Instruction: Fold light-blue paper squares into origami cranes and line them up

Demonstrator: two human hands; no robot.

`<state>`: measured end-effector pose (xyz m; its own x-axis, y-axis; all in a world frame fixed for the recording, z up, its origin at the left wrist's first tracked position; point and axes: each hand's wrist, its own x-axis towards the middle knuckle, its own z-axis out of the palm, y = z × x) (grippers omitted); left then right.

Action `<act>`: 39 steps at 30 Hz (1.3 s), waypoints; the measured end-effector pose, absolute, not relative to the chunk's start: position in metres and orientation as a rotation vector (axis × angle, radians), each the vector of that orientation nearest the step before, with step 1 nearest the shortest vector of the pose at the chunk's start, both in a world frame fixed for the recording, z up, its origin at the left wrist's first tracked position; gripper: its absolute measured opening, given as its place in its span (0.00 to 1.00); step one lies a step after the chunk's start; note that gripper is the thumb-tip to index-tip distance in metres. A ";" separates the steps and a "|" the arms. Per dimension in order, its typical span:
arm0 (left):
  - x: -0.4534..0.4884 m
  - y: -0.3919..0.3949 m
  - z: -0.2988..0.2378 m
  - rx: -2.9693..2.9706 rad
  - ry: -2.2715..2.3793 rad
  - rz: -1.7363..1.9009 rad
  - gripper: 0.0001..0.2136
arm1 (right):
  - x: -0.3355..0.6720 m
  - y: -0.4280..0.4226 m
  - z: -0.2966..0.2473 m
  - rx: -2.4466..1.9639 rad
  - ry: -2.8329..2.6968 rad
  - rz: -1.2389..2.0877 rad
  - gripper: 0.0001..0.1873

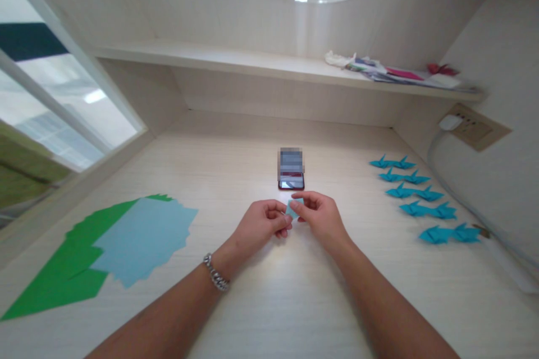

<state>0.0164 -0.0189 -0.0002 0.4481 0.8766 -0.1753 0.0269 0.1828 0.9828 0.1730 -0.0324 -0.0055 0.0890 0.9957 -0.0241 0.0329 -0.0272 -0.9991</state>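
The small pale blue piece of paper (pixel 295 209) is mostly hidden by fingers, so its folds are hard to make out; it is held over the middle of the surface (pixel 252 314), whose near edge is cut off. Both hands are nearly closed: the left hand (pixel 269 219) pinches the paper's left side in its fingertips, the right hand (pixel 319 214) its right side. Just beyond, a red-edged rectangular phone (pixel 291 182) has its upper part blurred into blocks.

Toward the left edge, a fanned stack of flat pale blue paper sheets (pixel 145 238) with jagged, stepped outlines partly covers bright green paper sheets (pixel 63 275), whose tip reaches the picture's border. Near the right edge, five bright blue folded-paper figures (pixel 415 193) stand in a row, each with two pointed, winged ends. A pale cable (pixel 448 188) runs along that edge beside them. A silvery chain-link bracelet (pixel 216 273) circles the left wrist.
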 end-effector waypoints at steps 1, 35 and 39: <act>0.017 -0.020 -0.001 1.268 0.936 0.733 0.09 | 0.174 -0.032 -0.007 -1.297 -1.190 1.143 0.15; 0.017 -0.019 -0.009 1.510 0.988 0.868 0.11 | 0.174 -0.032 -0.012 -1.382 -1.404 1.078 0.14; 0.017 -0.020 -0.007 1.518 0.969 0.891 0.11 | 0.173 -0.033 -0.010 -1.358 -1.381 1.085 0.13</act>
<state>0.0174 -0.0199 -0.0075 0.3889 0.9204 0.0404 0.1172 -0.0929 0.9888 0.1735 -0.0333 -0.0104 -0.0047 0.9999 0.0158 0.2212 0.0164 -0.9751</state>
